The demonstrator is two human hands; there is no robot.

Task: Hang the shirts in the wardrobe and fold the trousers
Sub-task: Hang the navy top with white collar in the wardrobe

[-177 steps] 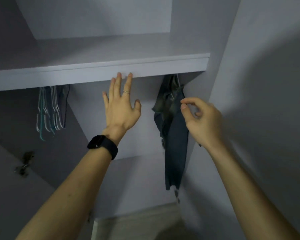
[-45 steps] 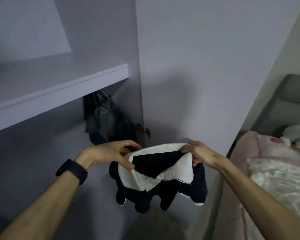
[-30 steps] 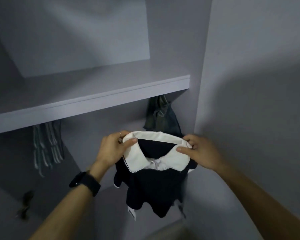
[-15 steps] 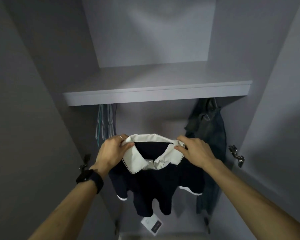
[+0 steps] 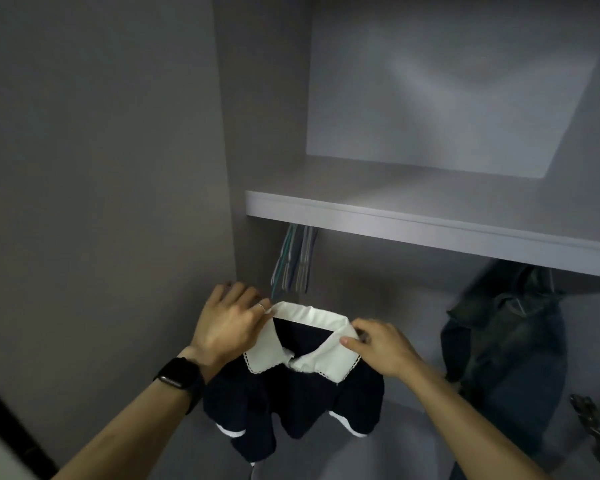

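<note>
I hold a small navy shirt [image 5: 291, 403] with a white collar up in front of the open wardrobe. My left hand [image 5: 227, 323], with a black watch on its wrist, grips the collar's left end. At the collar's right end my right hand [image 5: 378, 348] pinches the fabric. The shirt hangs down between my hands with its short white-trimmed sleeves drooping. Several empty hangers [image 5: 293, 261] hang bunched under the shelf, just above and behind the collar. A dark denim garment [image 5: 506, 348] hangs at the right under the same shelf.
A grey shelf [image 5: 430, 226] crosses the wardrobe above the hanging space. The left side panel [image 5: 101, 202] stands close to my left hand. A metal door hinge [image 5: 593, 424] sticks out at the lower right.
My view has swung left, so the hangers now sit just above the collar and the denim garment lies further right. Both hands keep their grip on the collar.
</note>
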